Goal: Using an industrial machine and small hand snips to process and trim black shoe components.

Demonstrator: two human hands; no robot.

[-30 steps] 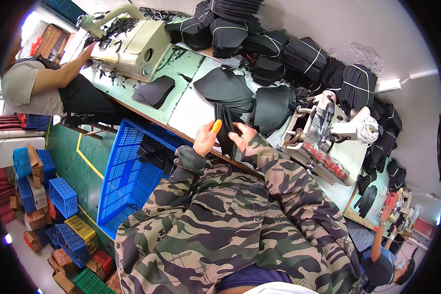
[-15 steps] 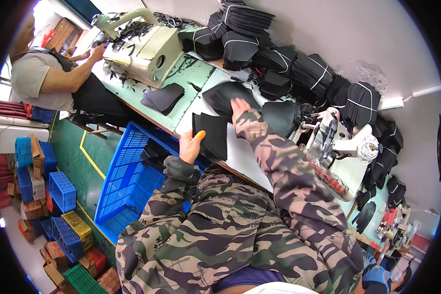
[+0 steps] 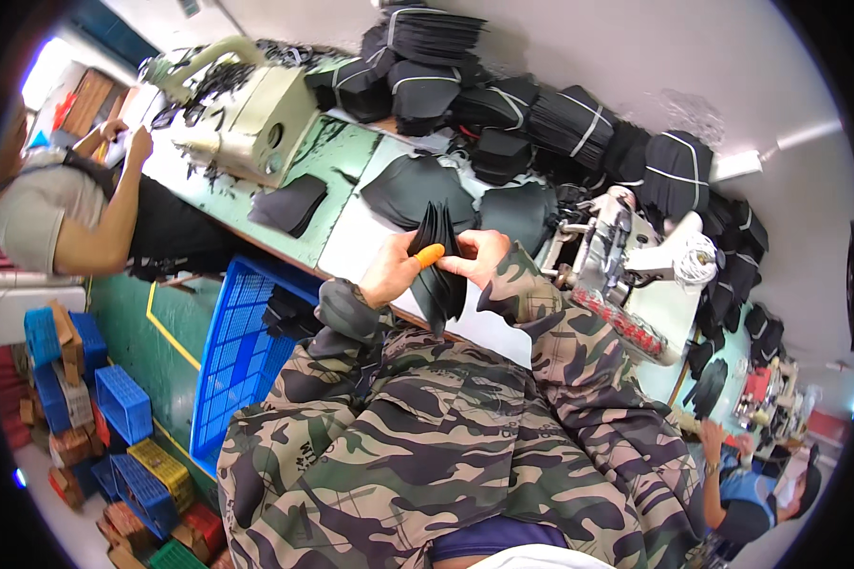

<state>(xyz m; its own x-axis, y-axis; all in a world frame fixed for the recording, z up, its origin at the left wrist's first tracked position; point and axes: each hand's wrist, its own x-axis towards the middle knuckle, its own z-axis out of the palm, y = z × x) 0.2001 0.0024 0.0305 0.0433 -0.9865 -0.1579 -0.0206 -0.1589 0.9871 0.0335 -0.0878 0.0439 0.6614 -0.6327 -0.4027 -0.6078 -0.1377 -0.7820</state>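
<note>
Between my two hands stands a stack of thin black sheets (image 3: 436,299), bent and fanned apart at its upper end. My left hand (image 3: 396,270) grips its left side, with an orange finger cover (image 3: 429,255) on one digit. On the other side my right hand (image 3: 484,256) pinches the stack with its fingertips. Just beyond lies a pile of dark cut pieces (image 3: 417,190) on the white tabletop (image 3: 361,232). Another dark pile (image 3: 517,216) is to its right, beside a sewing machine (image 3: 626,251).
Tied black bundles (image 3: 503,109) are heaped along the wall. A cream machine (image 3: 247,123) and a small dark stack (image 3: 289,204) occupy the left table. A blue crate (image 3: 228,365) sits by my left side. One person (image 3: 57,209) works at left, another (image 3: 745,488) at lower right.
My right hand has come back from the far pile to the black stack. The stack, lying flat before, is now raised and bent between both hands. The view has shifted slightly.
</note>
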